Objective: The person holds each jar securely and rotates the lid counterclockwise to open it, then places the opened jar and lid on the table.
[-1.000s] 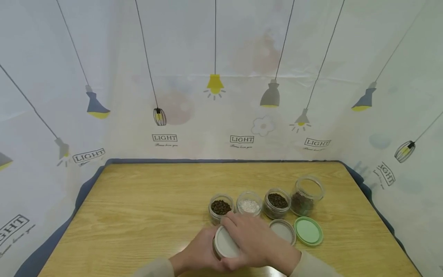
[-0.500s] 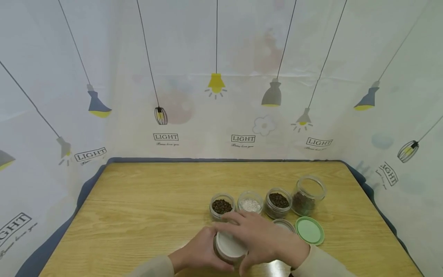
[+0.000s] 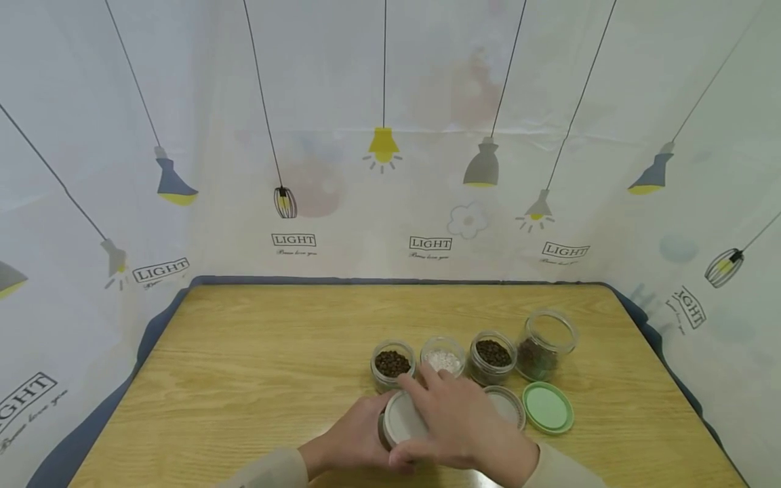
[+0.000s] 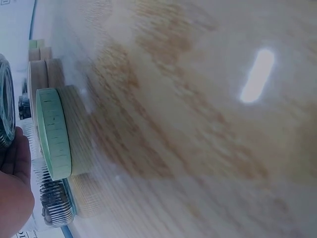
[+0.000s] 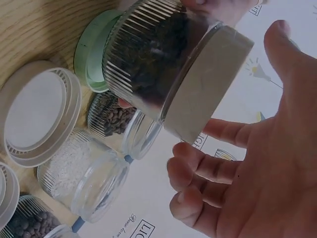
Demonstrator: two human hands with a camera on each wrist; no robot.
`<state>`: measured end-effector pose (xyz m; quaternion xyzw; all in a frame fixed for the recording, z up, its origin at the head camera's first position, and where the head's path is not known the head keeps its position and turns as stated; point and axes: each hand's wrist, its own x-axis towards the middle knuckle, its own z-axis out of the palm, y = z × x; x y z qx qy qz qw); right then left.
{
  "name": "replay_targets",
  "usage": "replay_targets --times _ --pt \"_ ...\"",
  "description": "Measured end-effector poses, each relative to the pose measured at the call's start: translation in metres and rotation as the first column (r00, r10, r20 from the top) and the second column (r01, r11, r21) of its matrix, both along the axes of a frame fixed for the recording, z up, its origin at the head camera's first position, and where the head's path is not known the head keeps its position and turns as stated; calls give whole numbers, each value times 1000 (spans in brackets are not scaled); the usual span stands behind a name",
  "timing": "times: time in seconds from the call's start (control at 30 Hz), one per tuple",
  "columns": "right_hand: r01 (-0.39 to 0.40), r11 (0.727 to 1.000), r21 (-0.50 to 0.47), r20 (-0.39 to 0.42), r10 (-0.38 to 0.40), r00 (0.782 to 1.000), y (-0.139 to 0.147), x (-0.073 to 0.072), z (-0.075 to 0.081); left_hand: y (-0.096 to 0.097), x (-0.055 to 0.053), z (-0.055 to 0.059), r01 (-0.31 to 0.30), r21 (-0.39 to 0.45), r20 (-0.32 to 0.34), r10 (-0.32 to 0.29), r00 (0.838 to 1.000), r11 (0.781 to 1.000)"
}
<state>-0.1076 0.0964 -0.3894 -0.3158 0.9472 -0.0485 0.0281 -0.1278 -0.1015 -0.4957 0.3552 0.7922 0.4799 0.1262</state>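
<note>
My left hand (image 3: 354, 434) grips a ribbed glass jar (image 5: 143, 54) with dark contents, its fingers around the side. A whitish lid (image 3: 404, 417) sits on the jar's mouth. Over the lid, my right hand (image 3: 454, 423) is spread, thumb on one side and fingers on the other. In the right wrist view the right thumb (image 5: 282, 37) stands off the lid, while loosely bent fingers (image 5: 181, 171) lie right at its edge. The left wrist view catches only part of the left hand (image 4: 15, 188) and of the jar's round edge.
Behind the hands stand an uncovered jar of dark beans (image 3: 392, 364), one of white grains (image 3: 442, 359), another bean jar (image 3: 493, 354) and a taller jar (image 3: 543, 349). A green lid (image 3: 548, 407) and an off-white lid (image 3: 509, 405) lie on the wooden table (image 3: 244, 379).
The right hand slides forward over the lid, then draws back so more of the lid shows. The left hand keeps hold of the jar, which has barely moved.
</note>
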Motion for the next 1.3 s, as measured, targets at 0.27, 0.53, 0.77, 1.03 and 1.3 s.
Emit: replay_targets --times 0.27,0.53,0.77,1.03,1.3 --pt "-80 997 -9 34 81 996 0 0 -1 1 2 -2 -11 -22 39 12 999 1000" --pt "-181 981 -76 143 190 971 3 -6 6 1 3 1 -13 -44 121 19 992 999" --pt "-285 955 -77 141 294 945 8 -8 8 2 3 0 0 12 185 -2 983 1000" --pt "-133 990 -48 86 136 987 6 -7 9 3 1 -2 21 -5 91 -21 996 1000" --pt "8 999 45 52 -10 999 -2 7 6 3 1 -1 2 0 75 -2 997 1000"
